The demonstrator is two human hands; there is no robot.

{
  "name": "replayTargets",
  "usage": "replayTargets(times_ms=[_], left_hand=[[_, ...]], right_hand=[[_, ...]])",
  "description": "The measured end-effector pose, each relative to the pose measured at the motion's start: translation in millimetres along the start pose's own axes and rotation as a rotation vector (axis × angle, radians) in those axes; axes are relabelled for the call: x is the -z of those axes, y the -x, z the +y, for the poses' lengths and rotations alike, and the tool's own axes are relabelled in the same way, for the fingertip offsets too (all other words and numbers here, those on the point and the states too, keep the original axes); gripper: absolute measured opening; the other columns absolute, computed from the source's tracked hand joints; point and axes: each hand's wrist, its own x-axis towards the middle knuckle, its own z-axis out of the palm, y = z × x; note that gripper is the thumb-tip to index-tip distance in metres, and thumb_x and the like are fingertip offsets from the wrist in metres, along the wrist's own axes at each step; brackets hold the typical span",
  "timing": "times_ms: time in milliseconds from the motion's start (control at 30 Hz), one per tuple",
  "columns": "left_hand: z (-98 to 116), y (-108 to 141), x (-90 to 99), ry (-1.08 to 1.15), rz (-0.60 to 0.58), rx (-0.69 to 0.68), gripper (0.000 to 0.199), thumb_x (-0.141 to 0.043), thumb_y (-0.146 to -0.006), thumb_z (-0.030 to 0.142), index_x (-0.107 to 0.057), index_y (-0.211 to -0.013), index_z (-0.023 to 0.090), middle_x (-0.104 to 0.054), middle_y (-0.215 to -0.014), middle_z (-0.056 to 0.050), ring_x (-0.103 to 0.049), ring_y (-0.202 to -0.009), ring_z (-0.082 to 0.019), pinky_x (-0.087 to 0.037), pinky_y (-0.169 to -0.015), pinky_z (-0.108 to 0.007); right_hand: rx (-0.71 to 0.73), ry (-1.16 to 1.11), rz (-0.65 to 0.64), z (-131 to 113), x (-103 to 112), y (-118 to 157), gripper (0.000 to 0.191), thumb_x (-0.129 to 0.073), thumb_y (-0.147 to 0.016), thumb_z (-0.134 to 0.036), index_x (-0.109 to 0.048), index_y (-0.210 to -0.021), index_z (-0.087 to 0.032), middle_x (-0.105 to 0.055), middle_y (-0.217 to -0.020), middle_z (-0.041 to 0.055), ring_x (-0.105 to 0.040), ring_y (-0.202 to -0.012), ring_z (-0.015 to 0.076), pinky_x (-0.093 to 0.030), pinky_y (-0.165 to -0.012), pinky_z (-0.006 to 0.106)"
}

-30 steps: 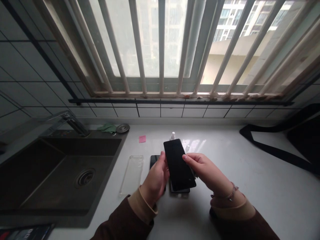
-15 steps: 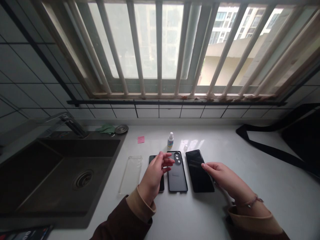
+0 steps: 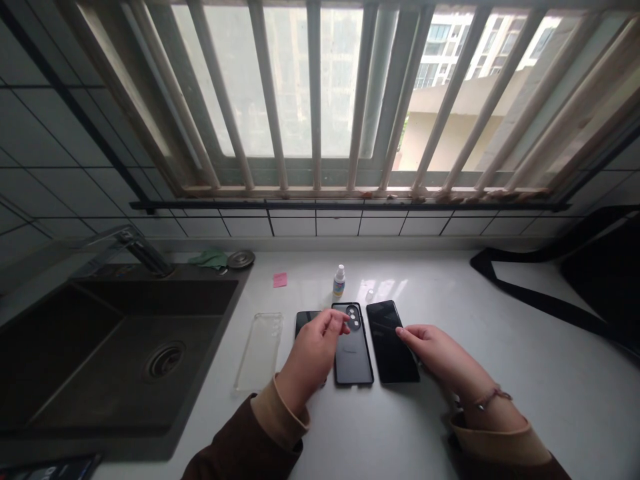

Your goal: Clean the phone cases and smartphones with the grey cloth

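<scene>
My right hand (image 3: 430, 347) grips the right edge of a black smartphone (image 3: 387, 357), thumb on the screen and fingers hidden beneath. The phone is face up, low over or on the counter. My left hand (image 3: 317, 343) hovers with curled, closed fingers, and nothing shows in them. Under it lies another dark phone (image 3: 306, 320), mostly covered. A black-rimmed phone case (image 3: 353, 363) with a camera cutout lies between the two phones. Left of them is a clear phone case (image 3: 257, 353). Behind stand a small white-capped bottle (image 3: 339, 283) and a small clear cap (image 3: 369, 295).
A dark sink (image 3: 205, 373) with a faucet (image 3: 145, 250) is at the left. Near its rim are a green cloth (image 3: 210, 259) and a metal drain strainer (image 3: 241, 259). A pink sticky note (image 3: 280, 280) lies on the white counter (image 3: 440, 287). A black strap (image 3: 530, 293) lies at right.
My right hand has moved the black phone slightly left, closer to the black-rimmed case, and straightened it a little. The fingers of my left hand have curled in from a spread pose.
</scene>
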Motion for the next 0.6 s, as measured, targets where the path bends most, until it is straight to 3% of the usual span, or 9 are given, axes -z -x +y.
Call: replayTargets(times_ms=[100,233,500,600], left_hand=[[2,3,-3.4,-0.454,-0.147,-0.296,0.031,-0.052,-0.107,0.042,-0.075,-0.103,0.021,-0.074,-0.106,-0.011,-0.064,-0.104,-0.029,-0.044,-0.097,-0.043],[-7,6,-9.4,-0.797,-0.31,-0.399,0.02,-0.061,-0.103,0.034,-0.075,-0.099,0.019,-0.073,-0.105,-0.01,-0.064,-0.104,-0.029,-0.044,-0.096,-0.045],[-11,8,-8.6,-0.963,-0.39,-0.393,0.035,-0.085,-0.085,0.051,-0.074,-0.098,0.02,-0.071,-0.103,-0.006,-0.065,-0.101,-0.03,-0.045,-0.092,-0.047],[-12,11,-15.8,-0.944,-0.376,-0.448,0.053,-0.09,-0.078,0.056,-0.072,-0.114,0.022,-0.07,-0.119,-0.008,-0.063,-0.112,-0.032,-0.045,-0.098,-0.049]], right_hand=[[0.004,0.064,0.011,4,-2,-5,0.053,-0.052,-0.092,-0.068,-0.059,-0.07,-0.021,-0.05,-0.06,-0.0009,-0.045,-0.059,0.0171,-0.032,-0.058,0.031],[-0.019,0.274,0.101,6,-7,-9,0.049,-0.047,-0.099,-0.057,-0.058,-0.068,-0.021,-0.061,-0.064,0.0027,-0.055,-0.063,0.0192,-0.034,-0.06,0.031],[-0.032,0.398,0.203,2,-15,-7,0.041,-0.051,-0.102,-0.046,-0.064,-0.073,-0.022,-0.075,-0.08,0.0096,-0.066,-0.079,0.0253,-0.038,-0.068,0.033],[-0.026,0.417,0.222,4,-16,-8,0.038,-0.052,-0.103,-0.045,-0.063,-0.074,-0.023,-0.076,-0.081,0.0098,-0.067,-0.079,0.025,-0.038,-0.067,0.032]])
